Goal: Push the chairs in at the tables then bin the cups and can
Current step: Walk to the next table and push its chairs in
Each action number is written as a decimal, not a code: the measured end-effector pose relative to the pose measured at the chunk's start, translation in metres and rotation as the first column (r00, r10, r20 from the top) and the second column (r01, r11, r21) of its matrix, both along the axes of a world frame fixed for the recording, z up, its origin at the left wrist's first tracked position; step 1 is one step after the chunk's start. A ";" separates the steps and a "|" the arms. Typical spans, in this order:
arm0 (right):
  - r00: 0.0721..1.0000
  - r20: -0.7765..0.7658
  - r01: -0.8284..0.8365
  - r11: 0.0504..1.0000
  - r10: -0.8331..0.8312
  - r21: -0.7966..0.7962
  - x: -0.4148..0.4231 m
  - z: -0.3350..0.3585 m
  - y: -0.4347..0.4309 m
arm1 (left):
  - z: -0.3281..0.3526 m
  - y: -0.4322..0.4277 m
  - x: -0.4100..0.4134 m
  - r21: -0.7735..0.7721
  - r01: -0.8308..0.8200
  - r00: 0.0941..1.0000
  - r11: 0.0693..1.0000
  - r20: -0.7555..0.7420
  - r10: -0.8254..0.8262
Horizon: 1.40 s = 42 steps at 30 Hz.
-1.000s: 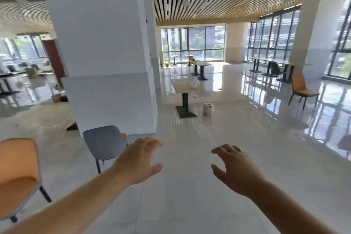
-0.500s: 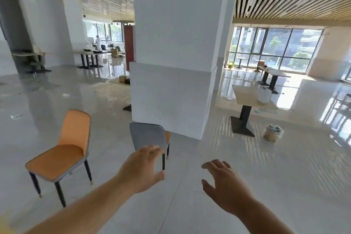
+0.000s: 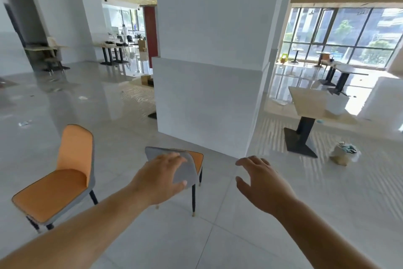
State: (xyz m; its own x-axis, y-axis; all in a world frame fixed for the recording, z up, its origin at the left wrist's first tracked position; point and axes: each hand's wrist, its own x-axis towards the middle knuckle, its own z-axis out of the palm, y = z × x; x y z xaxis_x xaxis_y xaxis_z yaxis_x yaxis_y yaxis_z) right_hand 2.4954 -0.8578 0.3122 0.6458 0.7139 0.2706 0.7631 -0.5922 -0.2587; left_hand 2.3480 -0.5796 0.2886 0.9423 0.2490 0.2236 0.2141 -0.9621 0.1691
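Two chairs stand on the tiled floor in front of a big white pillar [image 3: 209, 72]. The nearer chair [image 3: 192, 170] shows its grey back to me, with an orange seat behind it. My left hand [image 3: 161, 177] is spread open in front of that grey back; contact cannot be told. My right hand [image 3: 259, 183] hovers open to the right of the chair, holding nothing. An orange chair [image 3: 61, 181] stands apart at the left. A light-topped table [image 3: 309, 105] on a black pedestal stands at the right, with a white container [image 3: 337, 104] on it. A bin bag [image 3: 344, 155] with rubbish sits on the floor beside it.
More tables [image 3: 346, 72] stand by the windows at the far right, others [image 3: 111, 48] far back left near a distant person. Small bits of litter [image 3: 25, 123] lie on the floor at the left. Cardboard boxes [image 3: 147, 80] sit behind the pillar.
My view has swung left and moved closer to the pillar and the two chairs. My left hand has come forward over the grey chair back; both hands stay open.
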 end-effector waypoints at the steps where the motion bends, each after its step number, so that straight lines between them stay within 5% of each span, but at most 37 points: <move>1: 1.000 -0.017 -0.025 1.000 0.025 -0.005 0.023 -0.008 0.016 | -0.007 0.013 0.015 -0.009 -0.028 0.999 1.000 -0.020 0.028; 12: 0.951 -0.163 -0.276 0.958 0.261 -0.076 0.237 -0.063 0.212 | -0.041 0.151 0.140 -0.038 -0.305 0.938 0.952 -0.185 0.293; 18: 0.895 -0.272 -0.408 0.895 0.354 -0.179 0.277 -0.126 0.308 | -0.096 0.220 0.192 -0.112 -0.315 0.914 0.943 -0.304 0.269; 26: 0.891 -0.397 -0.362 0.873 0.220 -0.327 0.340 -0.221 0.432 | -0.214 0.372 0.300 -0.206 -0.317 0.887 0.926 -0.410 0.212; 34: 0.863 -0.483 -0.387 0.808 0.149 -0.444 0.390 -0.307 0.526 | -0.322 0.487 0.366 -0.012 -0.353 0.706 0.936 -0.660 0.258; 42: 0.830 -0.523 -0.509 0.646 0.192 -0.570 0.390 -0.356 0.562 | -0.345 0.503 0.364 -0.109 -0.354 0.764 0.929 -0.607 0.219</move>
State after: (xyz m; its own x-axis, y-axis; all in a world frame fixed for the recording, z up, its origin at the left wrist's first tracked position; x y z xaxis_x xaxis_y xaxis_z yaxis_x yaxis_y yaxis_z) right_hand 2.8856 -0.2956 -0.0436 0.2348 0.7851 -0.5731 0.8756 -0.4269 -0.2260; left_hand 2.7118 -0.0769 -0.0565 0.7524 0.5045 -0.4235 0.5949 -0.7965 0.1081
